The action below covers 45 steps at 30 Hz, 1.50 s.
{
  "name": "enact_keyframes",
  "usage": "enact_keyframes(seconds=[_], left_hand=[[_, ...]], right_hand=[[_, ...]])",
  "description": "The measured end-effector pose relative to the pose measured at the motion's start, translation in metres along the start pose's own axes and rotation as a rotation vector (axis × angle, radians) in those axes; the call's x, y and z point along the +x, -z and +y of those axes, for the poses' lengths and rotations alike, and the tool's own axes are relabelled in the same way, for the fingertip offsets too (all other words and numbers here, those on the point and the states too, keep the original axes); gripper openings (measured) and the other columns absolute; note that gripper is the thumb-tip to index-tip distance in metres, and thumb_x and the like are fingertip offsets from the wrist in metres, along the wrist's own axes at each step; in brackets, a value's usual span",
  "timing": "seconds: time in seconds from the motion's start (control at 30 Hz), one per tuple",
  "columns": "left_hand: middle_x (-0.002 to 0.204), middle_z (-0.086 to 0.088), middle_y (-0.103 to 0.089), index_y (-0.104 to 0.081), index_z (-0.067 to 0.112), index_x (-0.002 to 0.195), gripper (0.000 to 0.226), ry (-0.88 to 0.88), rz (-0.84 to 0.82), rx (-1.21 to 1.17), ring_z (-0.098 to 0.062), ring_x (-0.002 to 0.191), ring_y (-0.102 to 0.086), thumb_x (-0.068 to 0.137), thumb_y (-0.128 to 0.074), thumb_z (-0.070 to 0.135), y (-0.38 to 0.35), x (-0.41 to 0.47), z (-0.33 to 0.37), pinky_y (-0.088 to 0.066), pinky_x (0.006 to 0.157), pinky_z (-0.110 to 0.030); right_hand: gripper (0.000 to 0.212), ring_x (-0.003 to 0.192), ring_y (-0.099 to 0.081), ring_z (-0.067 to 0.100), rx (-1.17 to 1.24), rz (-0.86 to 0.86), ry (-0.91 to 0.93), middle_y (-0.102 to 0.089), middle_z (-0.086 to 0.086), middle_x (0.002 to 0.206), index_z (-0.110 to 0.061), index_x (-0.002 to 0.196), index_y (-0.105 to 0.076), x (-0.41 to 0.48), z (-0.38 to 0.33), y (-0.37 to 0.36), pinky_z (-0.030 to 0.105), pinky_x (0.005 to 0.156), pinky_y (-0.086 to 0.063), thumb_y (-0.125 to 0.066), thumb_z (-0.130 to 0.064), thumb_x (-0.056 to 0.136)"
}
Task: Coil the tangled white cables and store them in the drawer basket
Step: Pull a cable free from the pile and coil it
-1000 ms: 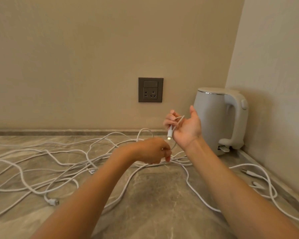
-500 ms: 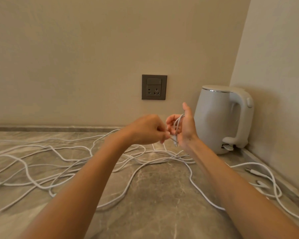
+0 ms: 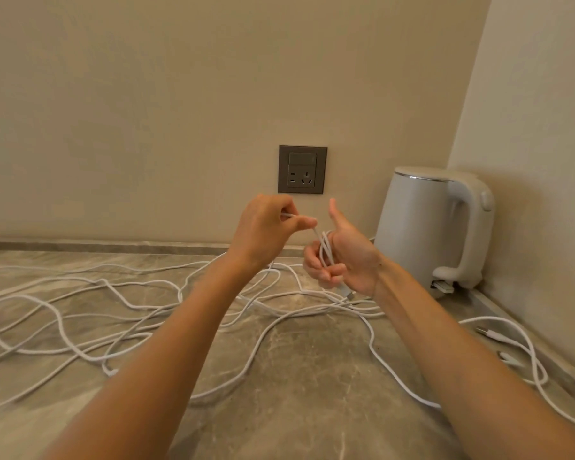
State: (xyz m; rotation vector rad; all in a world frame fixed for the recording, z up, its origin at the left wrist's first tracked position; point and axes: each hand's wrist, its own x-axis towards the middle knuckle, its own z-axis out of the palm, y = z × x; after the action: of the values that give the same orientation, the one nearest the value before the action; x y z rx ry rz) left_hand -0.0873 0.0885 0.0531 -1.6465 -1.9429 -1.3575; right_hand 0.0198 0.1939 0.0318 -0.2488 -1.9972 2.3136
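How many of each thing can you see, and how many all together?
Kettle: 1
Wall socket: 1
Hands: 2, the left hand and the right hand
White cables: one big tangle, so they cannot be counted
Total: 4, not counting the cables

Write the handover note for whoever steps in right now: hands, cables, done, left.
Left hand: pinches the strand feeding the coil.
Right hand: holds a few loops of white cable, thumb up, a connector poking out below.
Tangled cables: spread loose over the countertop, some beside the kettle.
Done: first coil just begun.
Left: finish it, coil the rest, store all in the drawer basket, which is not in view.
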Motion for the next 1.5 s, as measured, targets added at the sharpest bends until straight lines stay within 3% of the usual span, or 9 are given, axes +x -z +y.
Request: enact_keyframes(seconds=[0.1,0.2,0.37,0.47,0.63,0.9,1.2,1.33,1.5], left_hand=[[0.049,0.007,-0.042,-0.057,0.007,0.065,0.029,-0.017,0.02,0.016,-0.003,0.045,-0.04,0.082,-0.065,0.03,-0.003,-0.001,0.004,-0.029,0.048,-0.016],[0.057,0.001,-0.047,-0.052,0.011,0.067,0.033,0.007,-0.075,-0.004,-0.015,0.057,-0.042,0.094,-0.048,0.028,-0.009,-0.002,0.005,-0.03,0.058,-0.03],[0.083,-0.009,-0.063,-0.062,-0.003,0.092,0.032,0.14,-0.265,-0.156,-0.022,0.081,-0.056,0.099,-0.035,0.013,-0.024,-0.01,-0.009,-0.043,0.075,-0.031],[0.09,-0.018,-0.066,-0.062,-0.004,0.095,0.027,0.149,-0.429,-0.189,-0.025,0.078,-0.059,0.097,-0.036,0.004,-0.036,-0.015,-0.008,-0.048,0.08,-0.037],[0.062,-0.005,-0.053,-0.051,0.011,0.074,0.031,0.226,-0.731,-0.119,-0.012,0.052,-0.053,0.098,-0.033,0.008,-0.048,-0.029,0.006,-0.047,0.059,-0.026],[0.062,0.004,-0.046,-0.066,0.007,0.086,0.027,0.108,-0.784,0.042,-0.004,0.051,-0.042,0.097,-0.043,0.017,-0.03,-0.017,0.024,-0.032,0.043,-0.008],[0.064,0.005,-0.058,-0.07,0.012,0.078,0.022,0.045,-0.633,0.103,-0.004,0.057,-0.047,0.091,-0.055,0.022,-0.004,-0.007,0.023,-0.036,0.055,-0.019],[0.044,0.012,-0.042,-0.063,0.021,0.063,0.026,0.087,-0.516,0.072,-0.001,0.037,-0.034,0.089,-0.059,0.024,0.013,-0.001,0.019,-0.025,0.042,-0.011],[0.044,0.009,-0.042,-0.065,0.016,0.066,0.027,0.085,-0.344,0.055,-0.004,0.034,-0.032,0.09,-0.058,0.026,0.019,0.001,0.012,-0.025,0.044,-0.02]], right_hand=[[0.099,0.026,-0.039,0.004,0.217,-0.242,0.002,-0.054,0.012,0.045,0.001,0.051,-0.057,-0.001,-0.004,0.0,0.012,0.028,-0.034,-0.002,-0.076,0.083],[0.1,0.038,-0.046,0.012,0.507,-0.534,0.065,-0.063,0.024,0.065,0.01,0.073,-0.061,0.001,-0.004,-0.007,0.019,0.041,-0.044,-0.011,-0.077,0.08],[0.101,0.049,-0.041,0.02,0.746,-0.593,0.236,-0.061,0.03,0.075,0.015,0.084,-0.059,0.007,-0.008,-0.01,0.025,0.051,-0.042,-0.02,-0.077,0.075],[0.092,0.043,-0.048,0.023,0.837,-0.445,0.305,-0.057,0.026,0.065,0.014,0.076,-0.059,0.003,-0.012,-0.01,0.024,0.048,-0.049,-0.03,-0.073,0.078],[0.075,0.031,-0.037,0.009,0.978,0.221,0.524,-0.048,0.012,0.052,0.008,0.065,-0.058,-0.011,-0.027,-0.007,0.016,0.033,-0.04,-0.031,-0.055,0.097],[0.059,0.04,-0.041,0.013,0.639,0.634,0.596,-0.051,0.01,0.05,-0.001,0.067,-0.054,-0.006,-0.014,0.003,0.019,0.04,-0.038,-0.032,-0.046,0.098],[0.062,0.036,-0.041,0.01,0.139,0.831,0.545,-0.049,0.002,0.04,-0.005,0.06,-0.049,0.006,-0.002,0.005,0.022,0.045,-0.038,-0.024,-0.044,0.101],[0.076,0.041,-0.045,0.012,0.009,0.763,0.399,-0.051,0.006,0.045,-0.003,0.058,-0.052,0.005,0.002,0.007,0.02,0.045,-0.041,-0.014,-0.056,0.098],[0.095,0.039,-0.046,0.015,-0.208,0.408,0.142,-0.052,0.011,0.051,0.0,0.058,-0.052,0.005,0.001,0.0,0.019,0.042,-0.041,0.006,-0.07,0.086]])
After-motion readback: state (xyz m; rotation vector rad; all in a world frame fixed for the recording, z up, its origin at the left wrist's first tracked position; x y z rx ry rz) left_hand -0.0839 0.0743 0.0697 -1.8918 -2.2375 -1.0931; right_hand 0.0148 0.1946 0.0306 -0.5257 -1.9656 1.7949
